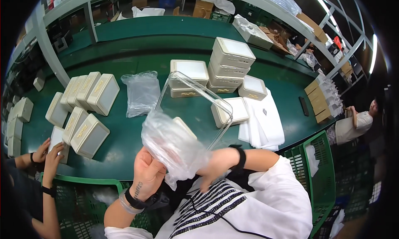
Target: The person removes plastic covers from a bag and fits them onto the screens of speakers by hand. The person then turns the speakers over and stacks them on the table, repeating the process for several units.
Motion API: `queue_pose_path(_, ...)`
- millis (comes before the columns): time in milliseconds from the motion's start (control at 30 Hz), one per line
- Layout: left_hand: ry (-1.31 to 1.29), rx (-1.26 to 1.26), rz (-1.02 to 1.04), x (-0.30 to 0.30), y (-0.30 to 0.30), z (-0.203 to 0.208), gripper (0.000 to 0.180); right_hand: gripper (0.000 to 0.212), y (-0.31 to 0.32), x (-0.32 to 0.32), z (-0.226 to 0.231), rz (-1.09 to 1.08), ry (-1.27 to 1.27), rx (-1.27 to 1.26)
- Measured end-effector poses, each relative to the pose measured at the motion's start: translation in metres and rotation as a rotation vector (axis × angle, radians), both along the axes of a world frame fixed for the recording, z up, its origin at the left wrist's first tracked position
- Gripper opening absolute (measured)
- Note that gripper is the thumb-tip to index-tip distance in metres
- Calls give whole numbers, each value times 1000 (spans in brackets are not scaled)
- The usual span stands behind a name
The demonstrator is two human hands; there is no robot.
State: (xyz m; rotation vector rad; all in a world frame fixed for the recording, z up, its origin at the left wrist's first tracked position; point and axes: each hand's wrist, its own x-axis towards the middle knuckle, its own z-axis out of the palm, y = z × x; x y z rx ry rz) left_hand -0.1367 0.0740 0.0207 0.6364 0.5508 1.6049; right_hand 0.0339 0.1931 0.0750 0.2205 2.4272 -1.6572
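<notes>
In front of my chest is a crumpled clear plastic bag (172,145). My left hand (149,170) grips its lower left side, thumb over the film. My right hand (216,164) is at the bag's right side, smeared by motion, so its fingers cannot be made out. Just beyond the bag a clear bent frame (208,95) stands on the table; its lower part is hidden. A cream box (185,126) shows partly behind the bag. Flat clear bags (142,93) lie in a pile to the left.
Cream boxes (230,64) stand stacked on the green table (208,30), with more boxes (89,93) at left. White sheets (266,122) and a black object (304,106) lie at right. Green crates (324,172) flank me. A co-worker's hands (52,153) touch a box at far left.
</notes>
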Motion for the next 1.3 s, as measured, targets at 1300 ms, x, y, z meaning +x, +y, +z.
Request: queue_pose_path(1300,948,-107,553,-259,-233,-39,33,123,92,73,25,-635,1068,-976)
